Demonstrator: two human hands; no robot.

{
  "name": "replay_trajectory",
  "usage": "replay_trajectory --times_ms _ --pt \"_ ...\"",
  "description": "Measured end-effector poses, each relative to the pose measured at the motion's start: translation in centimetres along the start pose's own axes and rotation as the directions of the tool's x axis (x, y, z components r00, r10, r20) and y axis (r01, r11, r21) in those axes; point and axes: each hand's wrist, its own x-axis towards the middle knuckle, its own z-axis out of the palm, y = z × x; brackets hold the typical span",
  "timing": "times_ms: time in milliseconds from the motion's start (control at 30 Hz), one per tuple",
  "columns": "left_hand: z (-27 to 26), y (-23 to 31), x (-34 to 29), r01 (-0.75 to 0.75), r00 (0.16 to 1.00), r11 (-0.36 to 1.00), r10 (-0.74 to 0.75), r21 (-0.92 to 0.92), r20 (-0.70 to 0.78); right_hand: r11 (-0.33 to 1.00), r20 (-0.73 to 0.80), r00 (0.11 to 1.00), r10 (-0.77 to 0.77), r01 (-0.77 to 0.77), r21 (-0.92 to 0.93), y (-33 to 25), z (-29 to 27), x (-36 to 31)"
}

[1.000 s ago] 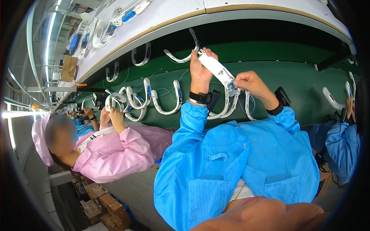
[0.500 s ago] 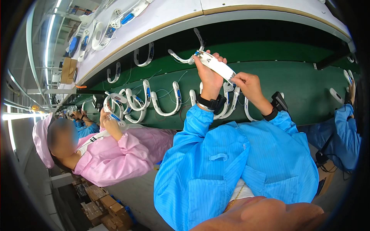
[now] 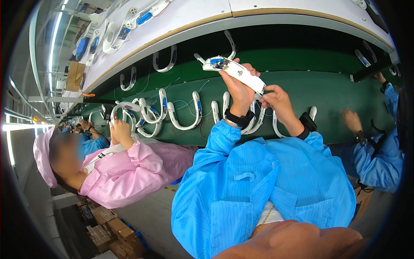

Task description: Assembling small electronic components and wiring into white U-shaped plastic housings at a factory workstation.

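In the upper middle of the frame the left hand (image 3: 236,88) wraps a white curved band (image 3: 235,71) in a firm grip above the green counter (image 3: 327,86); the right hand (image 3: 278,100) pinches its lower end. Steady it, work with fingertips only. Brown cardboard boxes (image 3: 113,228) sit lower left, another (image 3: 74,74) upper left.

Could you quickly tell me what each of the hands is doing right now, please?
Left hand: closed around the white curved part, holding it up.
Right hand: fingers pinched at the lower end of that part.
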Motion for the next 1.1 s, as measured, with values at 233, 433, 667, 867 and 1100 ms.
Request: replay_trajectory --times_ms 233,433,667,867,1100 --pt "1.0 -0.5 -0.9 -0.119 0.990 0.989 0.111 0.089 0.086 0.823 0.014 0.923 -0.384 0.349 -0.448 -0.2 0.9 -0.7" --pt "1.1 -0.5 -0.9 -0.127 0.989 0.987 0.118 0.102 0.092 0.370 0.160 0.727 -0.668 0.511 -0.776 0.0 1.2 -1.2" --pt "1.5 -1.3 -1.4 -0.045 0.996 0.999 0.045 0.001 0.072 0.673 0.096 0.847 -0.523 0.480 -0.562 -0.6 -0.5 -1.1" --pt "2.2 -1.8 -1.1 0.028 0.997 1.000 -0.027 -0.003 0.068 0.810 0.006 0.870 -0.492 0.461 -0.363 -1.4 -1.1 -1.4" --pt "2.7 -4.5 -1.5 0.096 0.995 0.995 -0.096 -0.016 0.039 0.809 -0.044 0.899 -0.435 0.369 -0.459 -1.4 -4.2 -2.7"
